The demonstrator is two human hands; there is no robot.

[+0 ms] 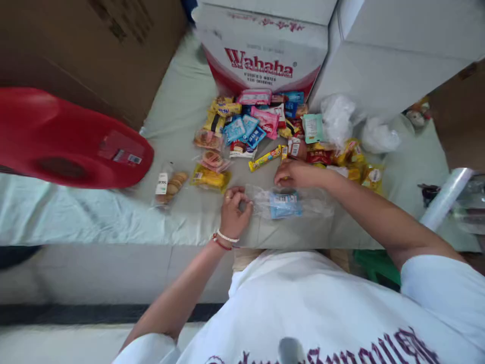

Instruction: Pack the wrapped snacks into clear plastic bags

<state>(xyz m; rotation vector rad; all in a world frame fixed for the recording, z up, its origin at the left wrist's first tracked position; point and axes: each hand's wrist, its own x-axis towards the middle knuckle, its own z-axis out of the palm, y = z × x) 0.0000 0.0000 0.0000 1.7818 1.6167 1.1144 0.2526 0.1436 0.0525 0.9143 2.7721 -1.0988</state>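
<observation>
My left hand [235, 212] curled by the clear bag [313, 202], right hand [292, 173] just beyond; couldn't tell if either gripped. Pinning the bag flat seemed smartest.

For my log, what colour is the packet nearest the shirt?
The packet is mostly light blue; see the head view.

Single view, worn on head, looking forward and steeply down across table [200, 217]. Wahaha carton [261, 58] faces camera from far side. Camera above near side, opposite carton; white shirt [310, 303] closest to lens. Left hand [235, 213] and right hand [296, 174] between shirt and carton. Wide field takes in red plastic object [68, 131] left of carton, white box [394, 71] right of it.
</observation>
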